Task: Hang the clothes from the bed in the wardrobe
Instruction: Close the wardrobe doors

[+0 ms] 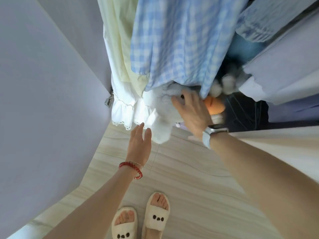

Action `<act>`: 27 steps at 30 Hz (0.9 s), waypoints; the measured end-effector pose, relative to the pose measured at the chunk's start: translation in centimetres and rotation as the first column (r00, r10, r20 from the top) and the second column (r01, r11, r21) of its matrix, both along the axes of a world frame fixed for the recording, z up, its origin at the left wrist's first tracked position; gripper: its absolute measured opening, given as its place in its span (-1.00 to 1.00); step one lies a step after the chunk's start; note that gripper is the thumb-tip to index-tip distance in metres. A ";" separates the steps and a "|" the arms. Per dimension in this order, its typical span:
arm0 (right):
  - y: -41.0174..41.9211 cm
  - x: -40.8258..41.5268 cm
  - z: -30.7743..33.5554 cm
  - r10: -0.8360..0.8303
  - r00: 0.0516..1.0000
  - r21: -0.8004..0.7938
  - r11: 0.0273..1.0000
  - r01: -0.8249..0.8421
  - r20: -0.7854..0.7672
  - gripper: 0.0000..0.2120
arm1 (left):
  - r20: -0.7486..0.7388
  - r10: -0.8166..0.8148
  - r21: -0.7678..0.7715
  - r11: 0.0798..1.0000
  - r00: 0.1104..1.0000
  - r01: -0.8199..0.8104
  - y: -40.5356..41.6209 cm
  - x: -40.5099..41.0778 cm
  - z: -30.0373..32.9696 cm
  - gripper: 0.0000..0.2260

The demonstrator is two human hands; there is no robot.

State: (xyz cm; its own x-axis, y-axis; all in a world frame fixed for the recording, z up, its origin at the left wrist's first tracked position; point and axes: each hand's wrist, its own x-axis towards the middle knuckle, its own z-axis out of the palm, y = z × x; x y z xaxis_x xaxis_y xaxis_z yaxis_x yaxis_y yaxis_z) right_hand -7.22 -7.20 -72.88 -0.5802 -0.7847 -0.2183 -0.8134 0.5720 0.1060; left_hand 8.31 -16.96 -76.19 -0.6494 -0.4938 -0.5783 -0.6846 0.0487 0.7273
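Standing at open wardrobe, looking down. Blue gingham garment (176,42) hanging inside, beside pale yellow garment (119,35) and white ruffled dress (127,109) at the left; likely already hung. Right hand (191,109) laid on white plush toy (162,118) just under the gingham hem, fingers spread and lightly bent, grasping nothing clearly; probably pushing the toy back in so clothes hang free. Left hand (139,145) released, fingers straight, just below the ruffle hem, near the toy, holding nothing; probably ready to steady it. Wardrobe door (43,83) swung wide at left. Rail and hangers cut off at top. Bed out of view. Orange item (214,103) behind right hand blurred, unidentifiable. Dark wardrobe interior hard to read. Right fingertip contact partly hidden by fabric.
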 end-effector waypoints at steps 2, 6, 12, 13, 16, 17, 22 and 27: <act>1.5 -2.4 -0.5 -0.047 0.977 0.090 0.994 0.068 -0.209 -0.60 | -0.004 -0.017 -0.007 1.000 1.000 0.017 -0.3 0.0 -0.3 -0.58; 2.0 -2.5 -2.3 -0.350 0.933 0.237 0.902 0.360 -0.084 -0.45 | 0.044 -0.097 -0.039 0.994 0.994 0.099 -0.3 0.4 -0.5 -0.57; 0.3 4.9 -1.7 -0.330 0.930 0.176 0.937 0.302 0.160 -0.42 | 0.196 -0.207 -0.346 0.900 0.959 0.265 -1.0 2.2 2.1 -0.54; 0.6 5.7 -0.7 -0.353 0.918 0.146 0.933 0.330 0.179 -0.44 | 0.211 -0.235 -0.399 0.865 0.949 0.303 -1.2 2.5 2.9 -0.54; 1.9 7.8 3.6 -0.385 0.899 0.055 0.922 0.382 0.210 -0.46 | 0.270 -0.317 -0.498 0.762 0.909 0.413 -1.8 3.1 6.6 -0.53; 2.4 8.4 5.4 -0.406 0.885 0.041 0.912 0.408 0.229 -0.46 | 0.283 -0.335 -0.515 0.738 0.899 0.437 -1.8 3.3 8.3 -0.53; 4.5 11.2 16.9 -0.450 0.856 -0.090 0.870 0.485 0.255 -0.51 | 0.233 -0.411 -0.648 0.610 0.881 0.456 -1.1 4.1 19.7 -0.55; 5.9 13.8 31.2 -0.435 0.844 -0.330 0.784 0.526 0.313 -0.53 | 0.065 -0.472 -0.780 0.526 0.879 0.340 -0.5 5.3 34.8 -0.60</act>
